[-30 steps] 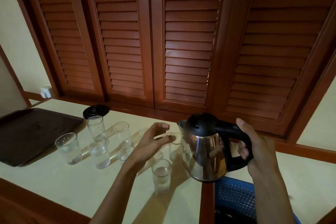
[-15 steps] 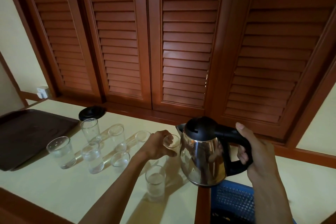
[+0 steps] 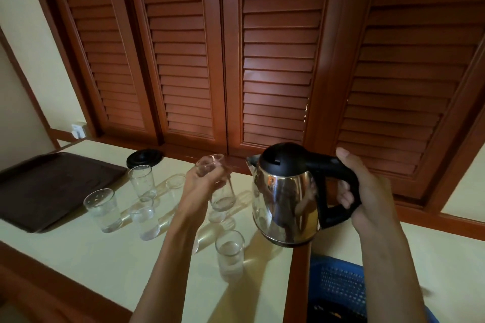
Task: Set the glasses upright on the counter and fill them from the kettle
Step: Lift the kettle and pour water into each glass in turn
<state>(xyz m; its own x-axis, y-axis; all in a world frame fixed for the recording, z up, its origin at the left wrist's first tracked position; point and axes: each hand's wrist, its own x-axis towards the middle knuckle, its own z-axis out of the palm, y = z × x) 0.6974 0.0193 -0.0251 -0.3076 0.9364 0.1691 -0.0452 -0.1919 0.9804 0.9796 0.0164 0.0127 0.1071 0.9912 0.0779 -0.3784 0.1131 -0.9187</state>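
R hand (image 3: 367,191) grips steel kettle w/ black handle (image 3: 288,196) above cream table (image 3: 78,257) edge. L hand (image 3: 202,183) holds clear glass (image 3: 220,191), lifted & tilted. Upright glasses (image 3: 141,183) crowd left; dark tray (image 3: 39,186) beyond.

No lettering, label, brand or number legible anywhere I look, not on the kettle (image 3: 284,194) I'm holding nor on the glasses.

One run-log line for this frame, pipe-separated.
left hand: holds glass lifted off counter | right hand: grips kettle handle, kettle airborne, not pouring | other glasses upright
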